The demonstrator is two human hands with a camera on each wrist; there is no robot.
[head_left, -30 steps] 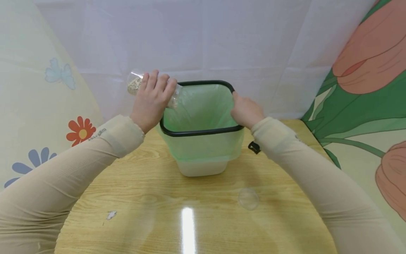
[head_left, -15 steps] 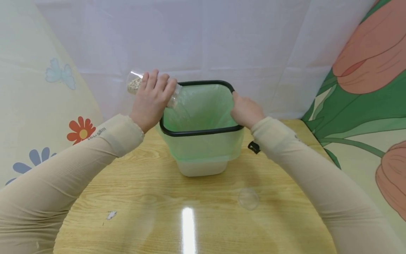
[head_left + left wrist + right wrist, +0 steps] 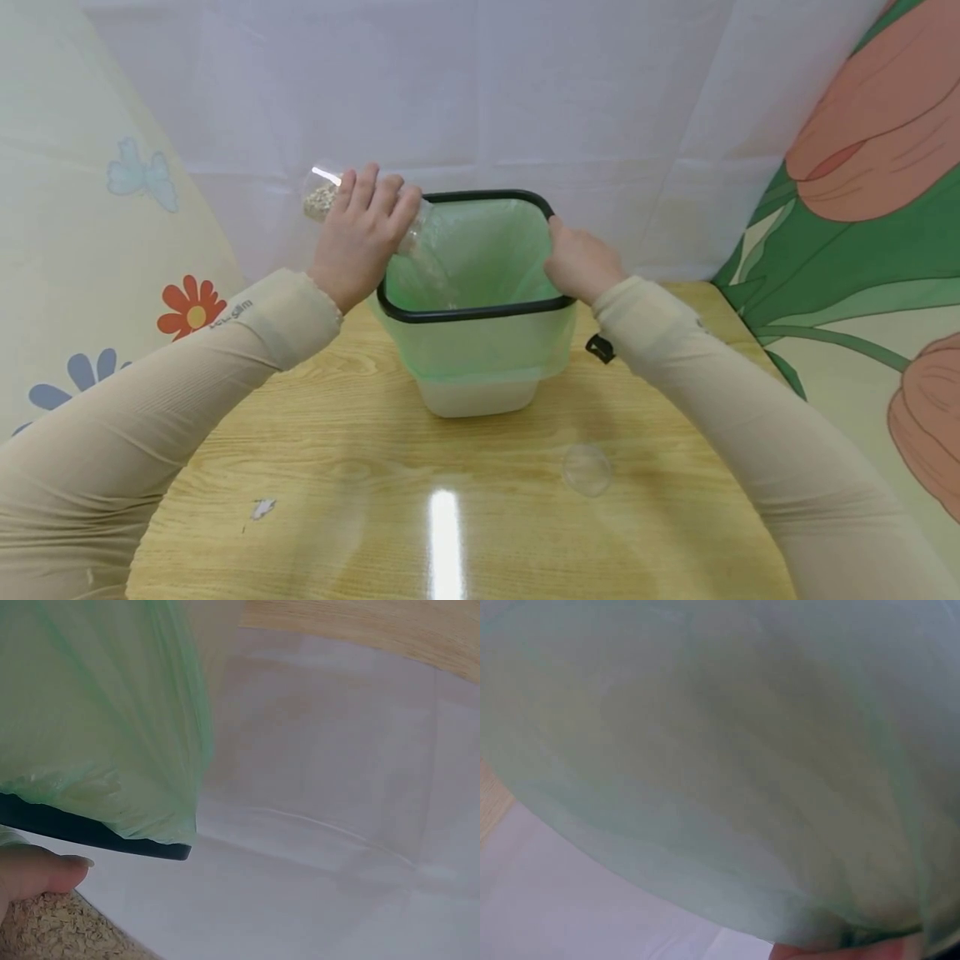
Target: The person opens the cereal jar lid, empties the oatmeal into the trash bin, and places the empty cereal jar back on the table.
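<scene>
My left hand [image 3: 360,229] grips a clear jar [image 3: 321,197] tilted on its side, its mouth over the left rim of a small white bin [image 3: 480,400]. Pale brown flakes [image 3: 56,926] fill part of the jar, and a faint trail of them falls inside the bin. A green plastic bag [image 3: 480,350] lines the bin and folds down outside it, under a black rim frame [image 3: 472,314]. With its fingers curled over the right side of that rim, my right hand [image 3: 583,262] holds the bin. The bag takes up most of the right wrist view.
A round clear lid [image 3: 587,470] lies on the wood-grain table [image 3: 360,450], nearer me than the bin. Beside my right wrist is a small black buckle [image 3: 600,348]. White cloth [image 3: 480,100] hangs close behind the bin, and flower-printed panels stand on both sides.
The jar has shifted very slightly right, and a trail of flakes now shows below its mouth. My right hand and the bin look the same.
</scene>
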